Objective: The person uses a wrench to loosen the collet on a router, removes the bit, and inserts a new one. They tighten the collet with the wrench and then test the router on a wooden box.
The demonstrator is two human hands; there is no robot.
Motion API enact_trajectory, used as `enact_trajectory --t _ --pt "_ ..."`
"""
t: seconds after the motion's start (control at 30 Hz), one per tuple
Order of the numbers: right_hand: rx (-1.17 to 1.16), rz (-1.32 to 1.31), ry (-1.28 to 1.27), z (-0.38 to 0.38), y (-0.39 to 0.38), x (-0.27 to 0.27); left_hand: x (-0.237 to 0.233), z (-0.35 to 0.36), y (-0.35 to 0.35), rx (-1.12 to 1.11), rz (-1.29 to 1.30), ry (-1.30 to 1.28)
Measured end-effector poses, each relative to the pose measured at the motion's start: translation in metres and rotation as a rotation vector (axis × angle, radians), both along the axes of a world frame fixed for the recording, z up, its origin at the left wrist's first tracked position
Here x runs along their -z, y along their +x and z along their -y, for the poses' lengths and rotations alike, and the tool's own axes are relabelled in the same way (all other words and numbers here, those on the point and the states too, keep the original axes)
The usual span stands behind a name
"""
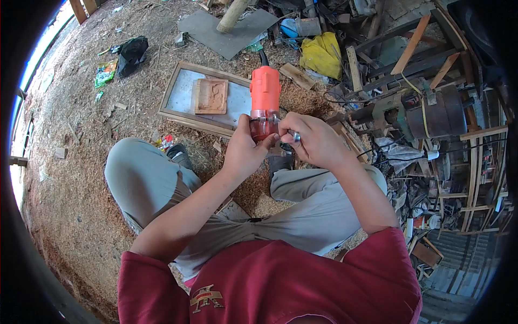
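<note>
An orange trim router (265, 89) with a see-through base stands out in front of me, its black cord end pointing away. My left hand (247, 141) is closed around the clear base from the left, thumb across its near end. My right hand (313, 140) is closed on a shiny metal tool (296, 136), probably a wrench, of which only a rounded end shows. Its fingers are at the right side of the router base. Behind the router lies a wood-framed white panel (181, 97), with a square carved wooden piece (211, 96) resting on it.
Sawdust covers the ground (75, 189). A black plastic bag (132, 55) lies at the far left, a yellow bag (321, 55) at the back right. A grey sheet (202, 32) lies beyond the panel. Right of me are a rusty motor-like cylinder (436, 116), wooden frames and cables.
</note>
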State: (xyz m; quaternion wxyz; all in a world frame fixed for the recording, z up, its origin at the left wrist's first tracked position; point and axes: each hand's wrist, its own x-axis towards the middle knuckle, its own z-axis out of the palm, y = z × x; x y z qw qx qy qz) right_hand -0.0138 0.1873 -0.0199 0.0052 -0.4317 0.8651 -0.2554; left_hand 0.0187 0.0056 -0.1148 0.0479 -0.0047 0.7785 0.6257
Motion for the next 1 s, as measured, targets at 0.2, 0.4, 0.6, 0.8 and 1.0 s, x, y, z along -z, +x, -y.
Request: enact_trajectory --t 0.2,0.4,0.6,0.8,1.0 --pt "-0.022 -0.065 0.024 0.004 0.0 0.006 -0.003 0.001 0.002 -0.032 0.004 -0.043" --pt "0.001 -0.056 -0.012 0.004 0.001 0.013 0.001 0.004 0.003 -0.023 -0.005 -0.077" --pt "0.09 0.025 -0.093 0.004 0.0 0.008 0.004 0.004 0.004 -0.022 -0.086 -0.095" --pt "0.196 0.14 -0.136 0.006 0.0 0.005 0.006 0.005 0.005 -0.018 -0.144 -0.116" --pt "0.251 0.167 -0.167 0.005 -0.007 0.004 0.013 0.003 0.006 0.032 -0.239 -0.146"
